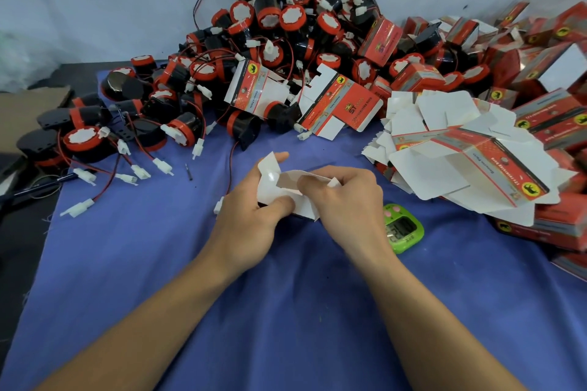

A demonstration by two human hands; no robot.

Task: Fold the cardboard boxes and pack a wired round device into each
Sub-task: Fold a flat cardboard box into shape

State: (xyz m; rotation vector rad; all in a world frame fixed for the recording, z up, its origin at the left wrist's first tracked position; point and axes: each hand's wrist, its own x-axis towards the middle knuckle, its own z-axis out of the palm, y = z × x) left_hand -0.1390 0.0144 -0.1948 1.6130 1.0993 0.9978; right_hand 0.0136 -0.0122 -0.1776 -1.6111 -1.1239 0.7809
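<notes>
Both hands hold one small cardboard box [287, 182] over the middle of the blue cloth, its white inside and flaps facing me. My left hand [251, 213] grips its left side, thumb on a lower flap and a finger behind the raised flap. My right hand [346, 200] pinches the right-hand flaps with bent fingers. What is inside the box is hidden. A big heap of round black-and-red wired devices [270, 41] with white plugs lies behind. Flat unfolded boxes [460, 162] are stacked to the right.
A green digital timer [403, 228] lies just right of my right wrist. Loose devices and trailing wires [104, 143] spread at the left. Folded red boxes [546, 73] pile up at the far right. The blue cloth [158, 263] covers the table, and a pale wall stands behind.
</notes>
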